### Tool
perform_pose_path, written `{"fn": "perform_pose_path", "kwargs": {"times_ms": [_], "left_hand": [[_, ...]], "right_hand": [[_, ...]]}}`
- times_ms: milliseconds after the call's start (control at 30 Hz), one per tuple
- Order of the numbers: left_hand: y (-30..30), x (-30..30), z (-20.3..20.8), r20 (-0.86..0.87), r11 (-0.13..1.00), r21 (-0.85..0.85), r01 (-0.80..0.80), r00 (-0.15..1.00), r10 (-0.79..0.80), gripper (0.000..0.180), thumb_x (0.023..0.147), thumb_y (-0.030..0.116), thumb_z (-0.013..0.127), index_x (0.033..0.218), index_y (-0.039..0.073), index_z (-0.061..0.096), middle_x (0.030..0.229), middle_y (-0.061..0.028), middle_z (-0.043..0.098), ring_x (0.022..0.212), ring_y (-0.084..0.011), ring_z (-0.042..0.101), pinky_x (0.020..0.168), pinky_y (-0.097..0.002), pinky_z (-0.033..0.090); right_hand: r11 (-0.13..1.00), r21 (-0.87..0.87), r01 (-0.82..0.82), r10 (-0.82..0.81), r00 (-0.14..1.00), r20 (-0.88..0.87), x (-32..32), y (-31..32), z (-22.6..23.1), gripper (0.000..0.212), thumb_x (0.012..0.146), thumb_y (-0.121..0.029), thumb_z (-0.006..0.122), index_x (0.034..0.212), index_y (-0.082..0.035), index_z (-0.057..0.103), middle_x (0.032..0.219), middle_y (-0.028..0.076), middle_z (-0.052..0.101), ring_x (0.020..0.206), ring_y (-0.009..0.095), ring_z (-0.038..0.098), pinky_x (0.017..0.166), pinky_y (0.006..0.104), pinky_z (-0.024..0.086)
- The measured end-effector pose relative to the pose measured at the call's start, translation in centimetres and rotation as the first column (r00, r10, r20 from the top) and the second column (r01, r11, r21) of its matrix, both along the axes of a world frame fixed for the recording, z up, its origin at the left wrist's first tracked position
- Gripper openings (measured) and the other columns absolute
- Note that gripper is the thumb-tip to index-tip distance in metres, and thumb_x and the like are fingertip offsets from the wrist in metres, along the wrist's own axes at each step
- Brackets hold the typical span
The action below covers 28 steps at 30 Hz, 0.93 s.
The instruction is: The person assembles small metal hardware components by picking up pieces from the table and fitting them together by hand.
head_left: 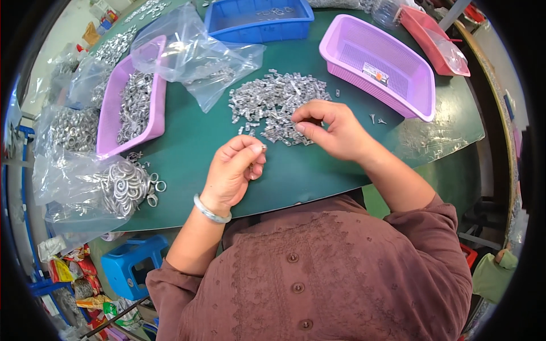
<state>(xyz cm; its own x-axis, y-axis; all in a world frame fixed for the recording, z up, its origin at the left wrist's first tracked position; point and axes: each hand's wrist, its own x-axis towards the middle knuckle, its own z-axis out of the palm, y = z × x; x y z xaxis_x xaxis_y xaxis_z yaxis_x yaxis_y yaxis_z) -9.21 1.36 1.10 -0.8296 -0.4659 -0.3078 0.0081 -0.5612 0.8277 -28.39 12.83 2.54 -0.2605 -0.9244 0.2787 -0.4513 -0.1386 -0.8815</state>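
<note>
A heap of small clear and silvery pieces (273, 96) lies on the green table in front of me. My left hand (230, 173), with a pale bangle (211, 211) at the wrist, is closed near the heap's front edge. Between its thumb and forefinger the tip of a small metal piece (263, 148) shows; its exact kind is too small to tell. My right hand (335, 132) is at the heap's right side, thumb and forefinger pinched together over its edge. Whatever that pinch holds, if anything, cannot be made out.
A purple basket (159, 85) of metal parts stands left, beside plastic bags and a pile of metal rings (126, 184). Behind are a blue tray (259, 35) and a clear bag (185, 45). A second purple basket (392, 102) and a red tray (426, 42) stand right.
</note>
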Motion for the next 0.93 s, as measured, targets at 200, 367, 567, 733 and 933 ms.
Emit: {"fn": "perform_pose_path", "kwargs": {"times_ms": [200, 367, 567, 733, 933], "left_hand": [[0.0, -0.9, -1.0, -0.282, 0.986, 0.157, 0.062, 0.959, -0.016, 0.014, 0.079, 0.008, 0.05, 0.092, 0.003, 0.053, 0.087, -0.0102, 0.055, 0.065, -0.0142, 0.052, 0.056, -0.0241, 0.041], [0.3, -1.0, -1.1, -0.147, 0.979, 0.204, 0.027, 0.989, 0.004, 0.015, 0.079, 0.01, 0.049, 0.089, 0.0, 0.053, 0.089, -0.0115, 0.055, 0.069, -0.0167, 0.052, 0.059, -0.025, 0.042], [0.4, -0.4, -1.0, -0.009, 0.989, 0.132, -0.073, 0.997, 0.075, 0.01, 0.082, 0.009, 0.052, 0.086, 0.002, 0.058, 0.079, -0.006, 0.058, 0.067, -0.0134, 0.053, 0.058, -0.0242, 0.042], [0.5, -0.4, -0.7, 0.036, 0.993, 0.096, -0.066, 0.997, 0.062, 0.01, 0.083, 0.008, 0.054, 0.089, 0.002, 0.057, 0.076, -0.004, 0.057, 0.063, -0.0105, 0.05, 0.054, -0.0216, 0.04], [0.9, -1.0, 0.1, 0.111, 1.0, 0.021, -0.009, 0.994, 0.007, 0.017, 0.084, 0.011, 0.056, 0.099, 0.004, 0.056, 0.076, -0.0023, 0.058, 0.061, -0.0089, 0.05, 0.052, -0.0205, 0.039]], "right_hand": [[0.992, 0.054, -0.117, 0.128, 0.863, -0.488, -2.1, 1.8, -1.4, 0.008, 0.071, -0.009, 0.061, 0.079, -0.007, 0.06, 0.078, 0.007, 0.052, 0.079, 0.027, 0.053, 0.067, 0.0368, 0.044], [0.993, -0.051, -0.103, 0.046, 0.764, -0.643, -1.3, 1.0, -1.6, 0.012, 0.068, -0.013, 0.064, 0.077, -0.008, 0.058, 0.08, 0.006, 0.049, 0.08, 0.025, 0.05, 0.07, 0.0362, 0.041], [0.986, -0.008, -0.169, 0.104, 0.644, -0.758, -0.4, -0.6, -1.0, 0.01, 0.067, -0.015, 0.065, 0.07, -0.008, 0.058, 0.081, 0.006, 0.049, 0.083, 0.022, 0.047, 0.071, 0.0335, 0.038], [0.981, -0.004, -0.196, 0.127, 0.651, -0.749, 0.0, -1.4, -1.6, 0.009, 0.066, -0.014, 0.064, 0.068, -0.008, 0.058, 0.081, 0.004, 0.049, 0.082, 0.021, 0.047, 0.071, 0.0336, 0.038], [0.977, -0.051, -0.208, 0.19, 0.95, -0.249, -0.6, -1.7, -1.1, 0.006, 0.069, -0.008, 0.064, 0.074, -0.008, 0.061, 0.085, 0.004, 0.054, 0.085, 0.024, 0.05, 0.077, 0.036, 0.039]]}}
